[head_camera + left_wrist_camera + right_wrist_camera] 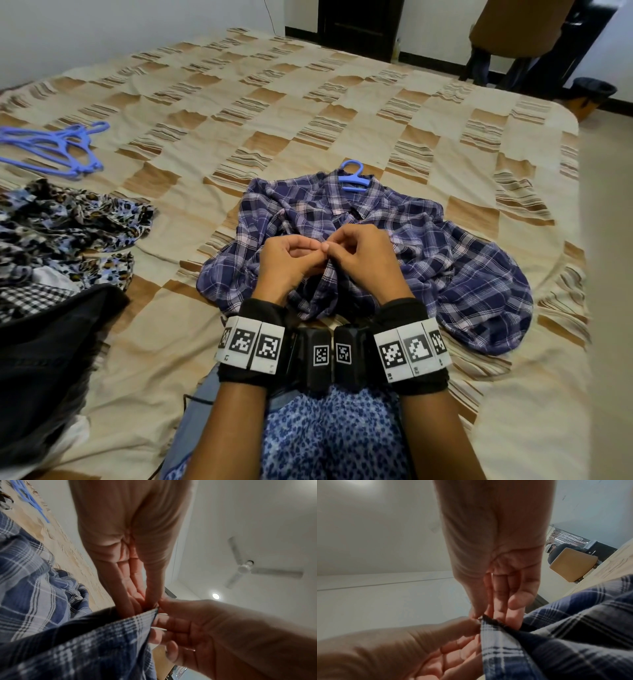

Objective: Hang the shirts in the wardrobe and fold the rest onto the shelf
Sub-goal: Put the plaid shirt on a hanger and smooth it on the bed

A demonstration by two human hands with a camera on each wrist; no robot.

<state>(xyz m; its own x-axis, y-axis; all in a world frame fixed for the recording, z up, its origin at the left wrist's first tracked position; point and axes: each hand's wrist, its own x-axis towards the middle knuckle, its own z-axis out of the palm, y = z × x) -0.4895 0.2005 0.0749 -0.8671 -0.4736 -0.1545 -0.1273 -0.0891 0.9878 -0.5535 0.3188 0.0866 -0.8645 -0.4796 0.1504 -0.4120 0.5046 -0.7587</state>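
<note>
— Which step is this?
— Likely buttoning: the plaid shirt [404,246] lies on the bed [308,113], already on a blue hanger [354,178]; the left hand [291,263] and right hand [363,257] both pinch its front edge.
— Next?
— Probably finishing the fastening, then carrying it to the wardrobe.

Black wristbands [251,310] with white coded tags [251,344]; blue spotted garment [329,438].

Checked bed [308,113]: plaid shirt [462,260], loose hangers [58,147], clothes pile [68,219].
</note>
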